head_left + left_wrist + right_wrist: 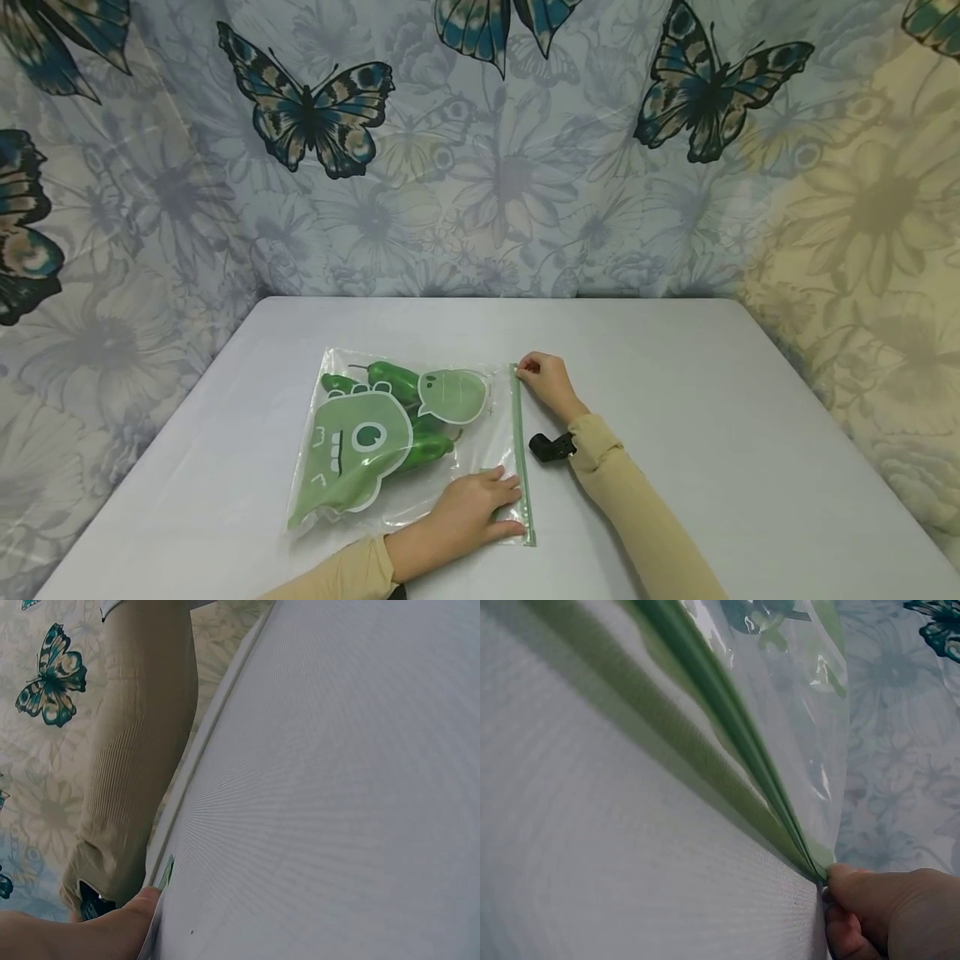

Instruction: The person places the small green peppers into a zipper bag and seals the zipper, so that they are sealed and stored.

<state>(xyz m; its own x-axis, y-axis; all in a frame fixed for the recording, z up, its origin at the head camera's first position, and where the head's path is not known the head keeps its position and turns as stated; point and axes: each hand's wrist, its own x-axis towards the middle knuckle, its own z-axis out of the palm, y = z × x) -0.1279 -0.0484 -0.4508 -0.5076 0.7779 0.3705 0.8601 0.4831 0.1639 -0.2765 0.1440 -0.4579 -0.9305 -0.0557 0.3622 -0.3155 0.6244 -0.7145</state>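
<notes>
A clear zip bag (480, 454) with a green seal strip (519, 450) and a green cartoon monster print (345, 450) lies flat on the white table. Inside it are green peppers (427, 448), partly hidden by the print. My right hand (547, 383) pinches the far end of the strip between thumb and fingertips; the right wrist view shows this corner of the zip bag (814, 859) up close. Over the near part of the bag rests my left hand (472, 508), its fingers extended and its thumb by the strip. Only part of the left hand (112, 930) shows in the left wrist view.
The white table (675, 375) extends around the bag on all sides. Behind it and along both sides hangs butterfly-patterned cloth (510, 208). A black wrist device (551, 447) sits at the right cuff.
</notes>
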